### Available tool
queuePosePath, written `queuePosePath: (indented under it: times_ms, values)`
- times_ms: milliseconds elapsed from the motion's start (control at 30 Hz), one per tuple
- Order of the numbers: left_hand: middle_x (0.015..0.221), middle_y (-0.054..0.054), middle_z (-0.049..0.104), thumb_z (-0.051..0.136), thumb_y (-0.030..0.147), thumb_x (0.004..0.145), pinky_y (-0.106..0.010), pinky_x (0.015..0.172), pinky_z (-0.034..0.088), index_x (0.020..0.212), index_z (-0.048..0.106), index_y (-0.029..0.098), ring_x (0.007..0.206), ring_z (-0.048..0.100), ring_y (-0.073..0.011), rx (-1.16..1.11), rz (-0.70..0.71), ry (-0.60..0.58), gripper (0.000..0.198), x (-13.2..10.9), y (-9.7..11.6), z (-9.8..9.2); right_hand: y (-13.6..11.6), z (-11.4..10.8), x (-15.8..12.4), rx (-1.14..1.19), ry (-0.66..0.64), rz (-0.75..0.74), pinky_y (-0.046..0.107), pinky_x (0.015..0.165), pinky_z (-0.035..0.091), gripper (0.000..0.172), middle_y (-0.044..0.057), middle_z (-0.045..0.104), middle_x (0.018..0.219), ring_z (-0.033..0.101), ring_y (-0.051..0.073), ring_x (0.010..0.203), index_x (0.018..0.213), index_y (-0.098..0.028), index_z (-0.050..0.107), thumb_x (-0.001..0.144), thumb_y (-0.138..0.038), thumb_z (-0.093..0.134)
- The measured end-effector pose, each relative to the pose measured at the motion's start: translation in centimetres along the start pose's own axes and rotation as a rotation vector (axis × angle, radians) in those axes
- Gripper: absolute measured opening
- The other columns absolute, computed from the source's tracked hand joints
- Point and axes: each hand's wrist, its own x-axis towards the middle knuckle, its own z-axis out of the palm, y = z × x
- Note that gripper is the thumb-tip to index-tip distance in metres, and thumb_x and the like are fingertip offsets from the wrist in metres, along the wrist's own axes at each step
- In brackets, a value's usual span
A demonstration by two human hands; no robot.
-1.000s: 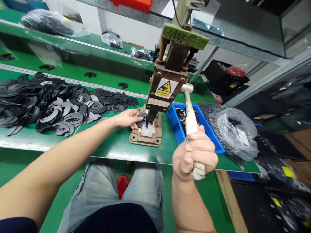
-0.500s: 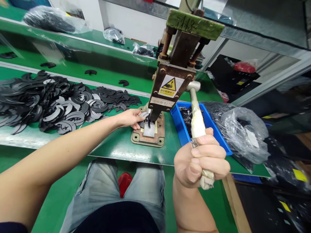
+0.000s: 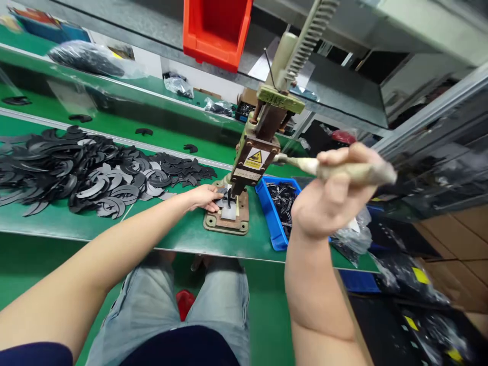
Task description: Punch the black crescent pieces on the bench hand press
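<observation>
A small hand press point(image 3: 254, 155) with a yellow warning label stands on a rusty base plate point(image 3: 224, 222) on the green bench. My left hand point(image 3: 202, 196) pinches a black crescent-shaped piece point(image 3: 221, 193) lying under the press ram. My right hand point(image 3: 335, 190) is wrapped round the pale press lever point(image 3: 305, 163), which is raised to about level and blurred by motion. A large heap of the same black crescent pieces point(image 3: 87, 170) lies to the left of the press.
A blue tray point(image 3: 271, 218) of small dark parts sits right of the press, with clear plastic bags point(image 3: 348, 239) beyond it. A red bin point(image 3: 215, 28) stands on the shelf above. Bagged parts point(image 3: 86, 56) lie on the rear bench. My knees are under the bench edge.
My right hand has swung the lever up from low and near me to about level. The view tilted up, showing the red bin. My left hand stays at the press.
</observation>
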Motion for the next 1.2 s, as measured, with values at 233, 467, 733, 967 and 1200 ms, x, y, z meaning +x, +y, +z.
queuePosePath:
  times_ms: [233,467,733,967,1200]
  values:
    - [0.063,-0.002,0.070,0.089,0.046,0.085,-0.020,0.051,0.058,0.083,0.051,0.020,0.059,0.076,-0.0178,-0.100,0.166,0.105,0.046,-4.5,-2.7,-1.7,2.5,-2.1,-2.1,0.085,-0.051,0.198,0.052,0.114,0.053,0.056,0.014,0.063,0.147,0.065,0.026,0.141,0.147,-0.025,0.058,0.103,-0.057,0.043]
    - [0.064,0.002,0.068,0.084,0.059,0.084,-0.024,0.051,0.058,0.088,0.049,0.023,0.061,0.077,-0.0207,-0.092,0.349,0.061,0.051,-13.7,-5.6,-2.3,-1.3,-3.1,-19.4,0.115,-0.504,0.763,0.035,0.084,0.063,0.032,0.009,0.077,0.099,0.074,0.018,0.090,0.114,-0.018,0.070,0.091,-0.040,0.075]
    - [0.067,-0.002,0.074,0.076,0.062,0.088,-0.024,0.052,0.058,0.087,0.053,0.023,0.057,0.075,-0.0187,-0.002,0.325,0.013,0.046,-17.6,-8.3,0.1,-5.6,-0.3,-24.1,0.185,-0.640,0.932,0.031,0.080,0.060,0.025,0.003,0.071,0.088,0.069,0.017,0.083,0.090,-0.022,0.065,0.088,-0.045,0.074]
    - [0.059,0.000,0.069,0.082,0.063,0.081,-0.020,0.042,0.048,0.084,0.051,0.024,0.050,0.070,-0.0174,-0.049,0.216,-0.081,0.050,-17.5,-7.8,-0.1,-6.9,-1.4,-23.9,0.114,-0.684,0.862,0.031,0.077,0.056,0.018,0.003,0.072,0.086,0.066,0.017,0.081,0.088,-0.022,0.066,0.093,-0.039,0.067]
    - [0.057,0.002,0.066,0.082,0.062,0.081,-0.021,0.044,0.046,0.083,0.052,0.023,0.049,0.067,-0.0165,0.048,0.179,-0.078,0.049,-16.5,-7.4,-1.1,-6.2,-2.7,-22.7,0.009,-0.861,0.682,0.034,0.086,0.056,0.016,0.005,0.077,0.096,0.070,0.019,0.088,0.102,-0.022,0.073,0.097,-0.034,0.064]
